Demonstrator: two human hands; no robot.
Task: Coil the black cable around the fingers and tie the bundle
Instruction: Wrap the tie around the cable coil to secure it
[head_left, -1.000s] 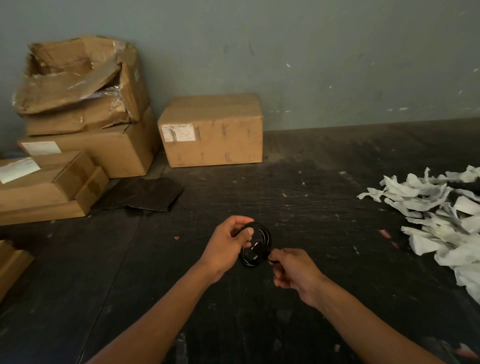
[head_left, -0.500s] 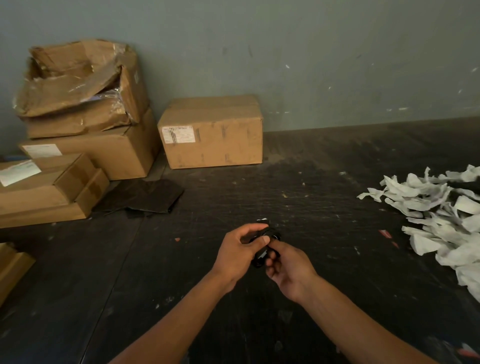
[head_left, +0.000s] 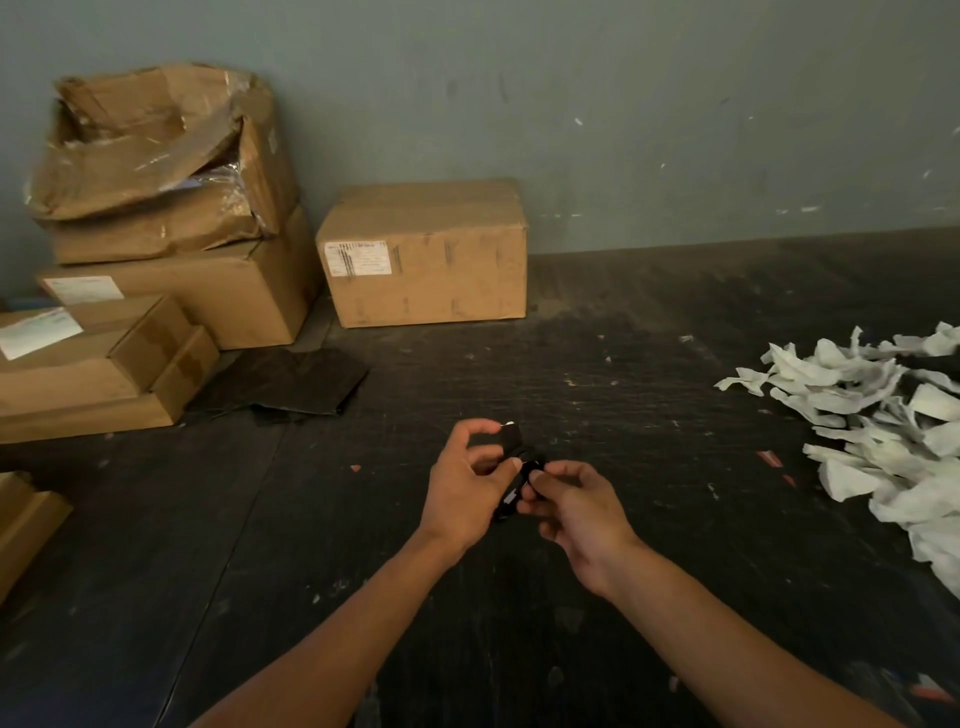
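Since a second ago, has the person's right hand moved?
Yes. The right hand has closed in leftward, toward the labelled cardboard box side, and now pinches the black coiled cable right beside the left hand.

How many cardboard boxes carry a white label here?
3: the lone box by the wall, the large stacked box left of it, and the flat box at far left. Others may be hidden.
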